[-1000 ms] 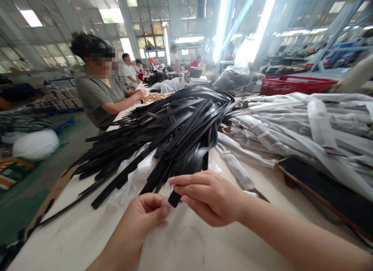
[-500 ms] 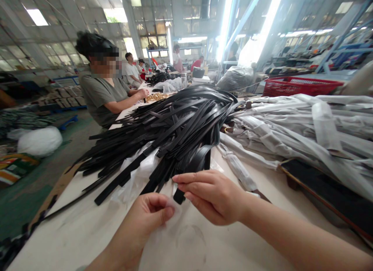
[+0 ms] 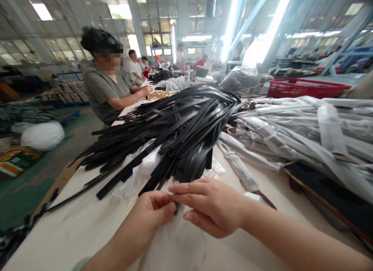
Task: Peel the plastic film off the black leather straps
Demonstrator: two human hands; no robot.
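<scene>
Film in left hand indistinct; strap tip mostly hidden.

Red basket, grey-shirted co-worker

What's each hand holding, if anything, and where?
Left hand: translucent plastic, pinched at its upper edge. Right hand: apparently a black strap near its end; fingers partly hide it.

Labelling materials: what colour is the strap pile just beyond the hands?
The strap pile is black with a slight sheen; best seen in the head view.
</scene>
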